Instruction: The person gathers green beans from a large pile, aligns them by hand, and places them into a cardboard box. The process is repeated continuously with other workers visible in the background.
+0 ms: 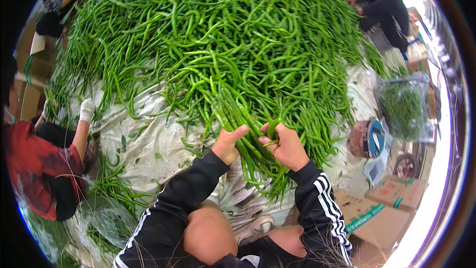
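A huge heap of long green chili peppers (238, 37) spreads over a pale sheet (141, 130) in front of me. My left hand (228, 143) is closed around a bunch of long peppers (234, 109), its thumb lying across them. They point away from me over the near edge of the heap. Just to the right, my right hand (286, 144) grips a green pepper (274, 128) between thumb and fingers, close beside the bunch. More peppers (277, 182) hang or lie below and between my hands; which of these are held cannot be told.
At left crouches a person in a red top (44, 163), wearing white gloves. Others sit at the heap's far corners. On the right are a bag of peppers (401, 108), a round stool (368, 138) and cardboard boxes (372, 216). A plastic bag (108, 219) lies lower left.
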{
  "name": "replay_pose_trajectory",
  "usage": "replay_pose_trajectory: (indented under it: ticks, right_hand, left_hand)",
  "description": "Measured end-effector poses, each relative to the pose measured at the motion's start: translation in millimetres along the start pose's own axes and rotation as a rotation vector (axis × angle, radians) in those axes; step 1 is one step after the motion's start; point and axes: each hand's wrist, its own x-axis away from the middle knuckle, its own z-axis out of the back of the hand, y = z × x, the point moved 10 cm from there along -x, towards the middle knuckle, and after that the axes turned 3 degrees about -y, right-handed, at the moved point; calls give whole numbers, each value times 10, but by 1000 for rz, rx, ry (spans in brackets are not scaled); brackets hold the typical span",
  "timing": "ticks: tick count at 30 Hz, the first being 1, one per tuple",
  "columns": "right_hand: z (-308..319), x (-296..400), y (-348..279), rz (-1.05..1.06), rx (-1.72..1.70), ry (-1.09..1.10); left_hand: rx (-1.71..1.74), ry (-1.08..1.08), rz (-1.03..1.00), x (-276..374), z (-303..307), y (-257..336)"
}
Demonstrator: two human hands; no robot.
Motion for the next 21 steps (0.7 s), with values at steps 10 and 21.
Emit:
replay_pose_trajectory:
  ticks: [10, 21]
  right_hand:
    - [763, 1278, -683, -281, -400, 176]
    - [1053, 2259, -1969, -58, 317, 337]
  left_hand:
    - [-81, -261, 264, 710, -1448, -559]
    - [-61, -470, 328, 1891, -2423, -620]
